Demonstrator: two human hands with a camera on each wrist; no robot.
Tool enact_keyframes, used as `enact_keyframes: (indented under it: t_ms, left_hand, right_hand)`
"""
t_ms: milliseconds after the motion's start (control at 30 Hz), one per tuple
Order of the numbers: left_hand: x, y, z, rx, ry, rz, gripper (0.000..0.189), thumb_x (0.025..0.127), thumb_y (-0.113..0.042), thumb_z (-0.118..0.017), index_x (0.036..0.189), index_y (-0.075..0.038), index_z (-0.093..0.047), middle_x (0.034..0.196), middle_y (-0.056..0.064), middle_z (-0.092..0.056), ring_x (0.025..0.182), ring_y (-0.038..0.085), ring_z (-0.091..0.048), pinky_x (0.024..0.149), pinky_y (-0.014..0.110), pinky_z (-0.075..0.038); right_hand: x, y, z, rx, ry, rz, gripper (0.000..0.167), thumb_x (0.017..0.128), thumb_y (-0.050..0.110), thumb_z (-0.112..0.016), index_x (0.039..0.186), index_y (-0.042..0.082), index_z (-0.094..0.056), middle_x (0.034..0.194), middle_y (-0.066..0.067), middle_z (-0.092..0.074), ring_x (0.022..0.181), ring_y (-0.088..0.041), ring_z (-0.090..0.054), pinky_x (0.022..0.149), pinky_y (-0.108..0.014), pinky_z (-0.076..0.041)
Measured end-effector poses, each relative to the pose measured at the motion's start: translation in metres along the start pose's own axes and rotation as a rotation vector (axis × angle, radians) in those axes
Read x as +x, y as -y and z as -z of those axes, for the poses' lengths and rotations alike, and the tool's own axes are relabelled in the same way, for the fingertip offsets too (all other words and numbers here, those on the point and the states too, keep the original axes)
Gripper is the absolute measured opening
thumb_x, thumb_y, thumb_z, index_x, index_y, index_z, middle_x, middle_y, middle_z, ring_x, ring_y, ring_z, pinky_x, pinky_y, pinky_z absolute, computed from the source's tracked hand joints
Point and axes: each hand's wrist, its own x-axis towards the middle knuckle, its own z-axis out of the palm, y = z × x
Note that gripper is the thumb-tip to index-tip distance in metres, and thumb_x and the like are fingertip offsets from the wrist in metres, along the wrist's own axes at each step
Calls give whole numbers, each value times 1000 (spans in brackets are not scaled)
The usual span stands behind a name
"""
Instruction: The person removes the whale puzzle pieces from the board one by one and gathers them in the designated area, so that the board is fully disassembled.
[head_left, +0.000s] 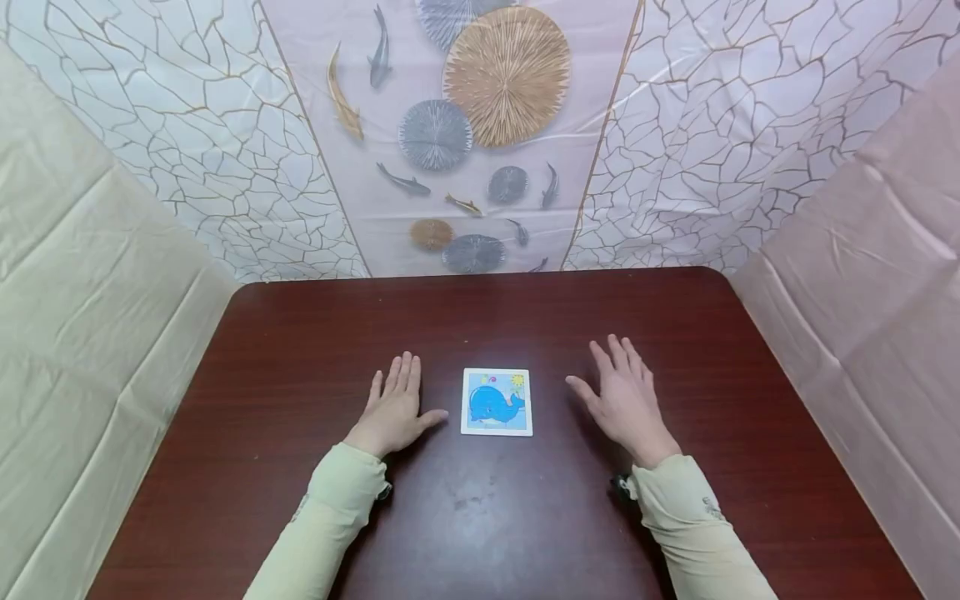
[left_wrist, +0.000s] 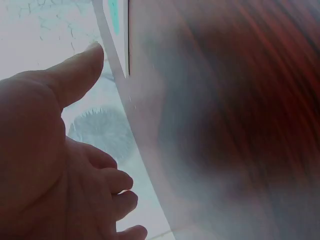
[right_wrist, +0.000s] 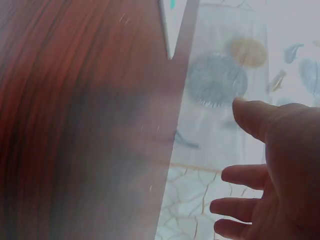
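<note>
A square picture puzzle (head_left: 497, 402) with a white frame and a blue whale lies flat on the table between the two hands. To its left is the left hand (head_left: 395, 410), palm down with straight fingers, its thumb pointing toward the frame's left edge and a small gap between. On the other side, farther off, the right hand (head_left: 624, 402) has its fingers spread and holds nothing. Only a corner of the white frame (left_wrist: 121, 40) shows in the left wrist view, beyond the thumb. The right wrist view likewise catches one corner of the frame (right_wrist: 172, 30).
The dark red-brown wooden table (head_left: 480, 533) has rounded far corners. Behind it hangs a patterned cloth (head_left: 675, 167) with fish and round motifs. Pale cloth walls (head_left: 90, 333) stand along the left and right sides.
</note>
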Motion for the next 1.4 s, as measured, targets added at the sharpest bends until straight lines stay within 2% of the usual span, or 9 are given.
enact_keyframes:
  t_ms: [200,400,600,733,867,1033,1200,1400]
  left_hand:
    - [2,-8,-10,-4,24,-9,100,91,-55,-59,154,3,-6,161,19,-3,148,34,-1,116,55,-3]
    - [5,-16,-16,27,42,-32,100,91,-56,-58,154,2,-7,161,18,-3,148,32,-1,116,54,-4]
    - [3,-23,-19,52,62,-56,95,92,-52,-59,154,2,-10,161,18,-6,148,32,-4,116,55,-5]
    - [2,-27,-19,61,54,-108,88,93,-49,-60,154,-1,-18,161,15,-12,148,29,-9,115,58,-7]
    - [3,-29,-18,75,56,-147,84,94,-48,-59,154,-3,-23,161,12,-15,148,27,-12,114,58,-9]
    - [3,-29,-19,97,52,-144,82,94,-52,-56,153,-4,-26,160,12,-18,148,26,-15,114,60,-11]
    - [6,-28,-19,113,33,-122,83,95,-54,-53,153,-3,-26,161,12,-17,148,26,-14,114,59,-11]
    - [13,-29,-15,77,62,-42,87,94,-60,-49,154,-2,-22,162,12,-11,149,27,-9,113,62,-6]
  right_hand:
    - [10,27,-11,60,40,55,68,94,42,-62,144,1,-43,147,-25,-34,132,-43,-29,105,-59,-28]
    - [19,52,-21,96,71,92,62,92,35,-67,141,2,-48,126,-18,-45,114,-34,-38,93,-48,-40]
    - [26,87,-19,138,123,172,60,92,37,-66,140,4,-50,115,-11,-51,102,-26,-45,85,-40,-46]
    - [31,102,-21,133,160,186,56,93,35,-65,139,7,-52,114,-9,-51,99,-23,-47,84,-37,-49]
    - [34,108,-27,129,204,169,51,94,32,-65,138,9,-54,113,-7,-50,96,-19,-50,84,-35,-50]
    - [37,113,-34,135,223,181,48,94,29,-64,137,9,-56,113,-7,-50,97,-20,-51,84,-37,-50]
    - [41,114,-44,99,230,195,43,94,25,-65,134,9,-58,113,-7,-50,98,-20,-51,82,-35,-50]
    - [45,111,-52,88,226,192,42,93,23,-67,132,8,-60,112,-7,-50,98,-20,-50,86,-36,-50]
